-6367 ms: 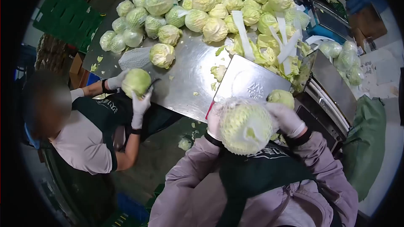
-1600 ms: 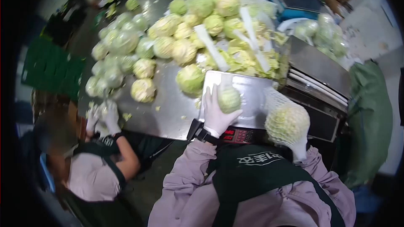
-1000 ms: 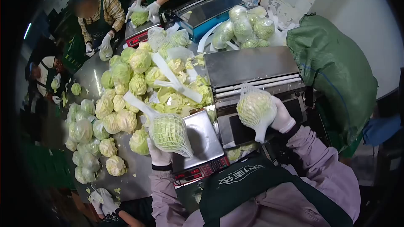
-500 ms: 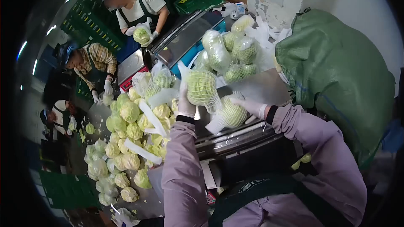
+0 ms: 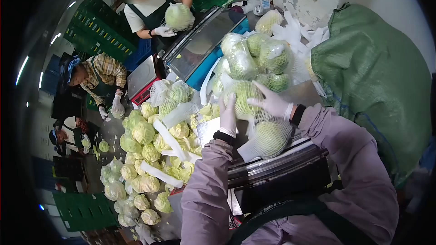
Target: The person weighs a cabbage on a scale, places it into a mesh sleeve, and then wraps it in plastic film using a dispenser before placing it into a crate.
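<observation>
A pale green cabbage (image 5: 241, 93) in a white foam net is gripped between my two gloved hands, above the wrapping machine. My left hand (image 5: 228, 114) presses on its left side, fingers pointing up. My right hand (image 5: 272, 103) curls over its right side. Just below, a second netted cabbage (image 5: 271, 139) rests on the machine's front part (image 5: 277, 163), the loose end of its net hanging to the left. Right behind the held cabbage is a pile of netted cabbages in clear film (image 5: 238, 59).
Bare cabbages (image 5: 144, 132) and strips of foam net (image 5: 169, 138) are heaped at left. A large green sack (image 5: 372, 81) bulges on the right. Beyond are a red scale (image 5: 143, 78) and another wrapping machine (image 5: 202, 41). A co-worker (image 5: 156, 4) holds a netted cabbage; others stand further left.
My left hand has moved the held cabbage right and back, towards the wrapped pile. My right hand has left the lower cabbage and now grips the held one too.
</observation>
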Tool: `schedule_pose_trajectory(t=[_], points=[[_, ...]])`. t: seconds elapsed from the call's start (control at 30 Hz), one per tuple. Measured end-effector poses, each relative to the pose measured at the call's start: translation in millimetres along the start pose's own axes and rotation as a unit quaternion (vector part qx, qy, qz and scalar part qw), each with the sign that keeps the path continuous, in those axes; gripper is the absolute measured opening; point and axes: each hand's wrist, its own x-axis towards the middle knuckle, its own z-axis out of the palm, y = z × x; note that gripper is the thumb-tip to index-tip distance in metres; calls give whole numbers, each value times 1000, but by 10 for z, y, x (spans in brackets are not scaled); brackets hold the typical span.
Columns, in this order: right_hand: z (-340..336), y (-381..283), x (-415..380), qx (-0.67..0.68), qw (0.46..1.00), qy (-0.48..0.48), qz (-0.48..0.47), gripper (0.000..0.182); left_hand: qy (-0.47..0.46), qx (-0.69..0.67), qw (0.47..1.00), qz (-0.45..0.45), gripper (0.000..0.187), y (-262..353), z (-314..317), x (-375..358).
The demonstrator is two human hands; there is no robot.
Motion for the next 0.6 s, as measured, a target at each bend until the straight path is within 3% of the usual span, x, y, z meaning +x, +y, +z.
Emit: schedule_pose_trajectory(t=[0.03, 0.07, 0.17, 0.23, 0.3, 0.33, 0.43, 0.5, 0.53, 0.6], points=[[-71, -149, 64, -29, 999, 1, -22, 76, 1, -44, 998, -36, 63, 174, 22, -44], [-100, -234, 117, -2, 999, 16, -50, 71, -22, -1, 999, -33, 71, 172, -61, -2], [-339, -515, 123, -20, 998, -52, -10, 64, -76, -10, 995, -68, 75, 168, -112, 27], [-385, -254, 146, -63, 996, -58, -27, 59, -114, 26, 988, -97, 80, -8, -153, 84], [-428, -69, 114, -134, 940, -208, 235, 77, -161, 157, 974, -15, 84, -611, -241, 282], [-424, -89, 44, -137, 940, -207, 233, 77, -119, 152, 976, -98, 85, -349, -93, 28], [-388, 17, -155, -12, 952, -161, 261, 69, -115, 165, 973, -115, 84, -397, -68, 17], [-379, 402, -44, -64, 972, -189, 125, 84, -111, 143, 981, -68, 84, -431, -44, 20], [-366, 359, -91, -62, 972, -188, 125, 84, -118, 136, 981, -78, 84, -429, -45, 4], [-309, 197, -240, -44, 964, -136, 223, 86, -138, 87, 980, -116, 82, -380, -33, -86]])
